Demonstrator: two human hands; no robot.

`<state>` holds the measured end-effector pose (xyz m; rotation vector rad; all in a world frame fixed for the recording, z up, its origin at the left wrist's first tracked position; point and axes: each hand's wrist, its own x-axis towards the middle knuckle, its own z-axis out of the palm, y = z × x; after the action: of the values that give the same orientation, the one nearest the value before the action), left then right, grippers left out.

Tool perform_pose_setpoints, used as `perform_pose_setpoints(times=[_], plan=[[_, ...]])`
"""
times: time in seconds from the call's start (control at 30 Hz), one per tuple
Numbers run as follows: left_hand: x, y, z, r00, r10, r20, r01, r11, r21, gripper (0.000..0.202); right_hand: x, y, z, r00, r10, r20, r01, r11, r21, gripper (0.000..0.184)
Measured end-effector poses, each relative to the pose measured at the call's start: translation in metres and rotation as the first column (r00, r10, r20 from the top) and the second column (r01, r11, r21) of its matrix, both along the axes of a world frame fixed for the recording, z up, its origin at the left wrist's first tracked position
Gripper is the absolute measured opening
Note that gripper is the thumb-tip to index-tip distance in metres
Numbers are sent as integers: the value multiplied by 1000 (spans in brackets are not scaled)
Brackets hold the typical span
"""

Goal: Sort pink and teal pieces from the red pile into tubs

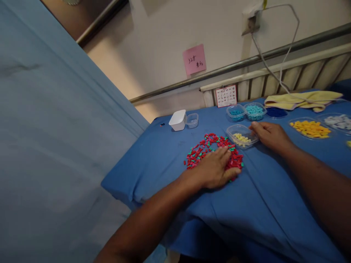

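My left hand (218,166) lies palm down with its fingers stretched over a pile of small red, pink and green pieces (200,151) spread on the blue cloth. Part of the pile is hidden beneath the palm. With fingers and thumb at its right rim, my right hand (270,136) grips a clear plastic container (233,130). Small pale yellow pieces (241,138) sit in the bottom of that container, just beyond the pile.
At the back stand a white tub (178,119), a small clear container (192,120) and two containers of blue pieces (236,113). Yellow-orange pieces (309,128) and pale grey pieces (340,121) lie to the right. Behind are a yellow cloth (298,100) and a hanging cable (263,54).
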<state>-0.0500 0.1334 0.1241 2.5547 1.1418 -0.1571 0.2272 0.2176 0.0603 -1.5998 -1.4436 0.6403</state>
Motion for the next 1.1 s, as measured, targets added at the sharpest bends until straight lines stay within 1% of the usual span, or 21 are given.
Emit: perform_pose_setpoints(times=[0.07, 0.1, 0.13, 0.2, 0.27, 0.33, 0.43, 0.5, 0.6, 0.67, 0.77, 0.83, 0.93, 1.03, 1.1], plan=[[4, -20, -2, 999, -44, 5, 44, 998, 35, 95, 1, 1, -2, 1000, 0, 0, 0, 1000, 2, 48], [4, -27, -5, 998, -62, 9, 61, 996, 62, 94, 1, 1, -2, 1000, 0, -1, 0, 1000, 4, 48], [2, -30, -8, 997, -72, 12, 70, 993, 90, 92, 1, 1, -3, 1000, 2, -5, -2, 1000, 6, 48], [-5, -28, -14, 997, -70, 7, 69, 989, 134, 87, 2, 2, -4, 1000, 3, -13, -3, 1000, 9, 48], [-15, -16, -17, 999, -31, -18, 33, 988, 151, 82, 2, 2, -5, 1000, 6, -19, -6, 1000, 15, 48], [-28, 1, -16, 997, 45, -56, -36, 988, 151, 79, 2, 2, -6, 1000, 10, -17, -10, 1000, 20, 48], [-50, 28, -13, 972, 214, -96, -198, 969, 150, 78, 2, 2, -5, 1000, 10, -7, -10, 1000, 23, 47], [-64, 42, -13, 949, 299, -95, -283, 946, 158, 77, 2, 2, -4, 1000, 6, -1, -6, 1000, 24, 46], [-81, 54, -18, 917, 396, -43, -385, 909, 163, 76, 2, 3, -3, 1000, 3, -1, -3, 1000, 23, 46], [-86, 55, -23, 905, 425, 3, -421, 897, 137, 78, 2, 3, -3, 1000, 0, -3, 0, 1000, 20, 46], [-79, 53, -29, 902, 428, 54, -431, 893, 129, 80, 2, 4, -4, 1000, -3, -8, 3, 1000, 17, 45], [-67, 55, -32, 908, 414, 66, -419, 895, 153, 80, 2, 3, -4, 1000, 5, -17, -5, 1000, 20, 44], [-43, 65, -35, 920, 387, 61, -391, 900, 191, 75, 2, 4, -5, 998, 26, -51, -25, 999, 23, 44], [-22, 79, -35, 931, 364, 40, -362, 898, 249, 67, 2, 6, -5, 994, 26, -108, -27, 1000, 1, 46], [-10, 83, -32, 931, 365, 19, -357, 897, 262, 66, 2, 8, -6, 993, 23, -113, -24, 1000, -9, 49]])
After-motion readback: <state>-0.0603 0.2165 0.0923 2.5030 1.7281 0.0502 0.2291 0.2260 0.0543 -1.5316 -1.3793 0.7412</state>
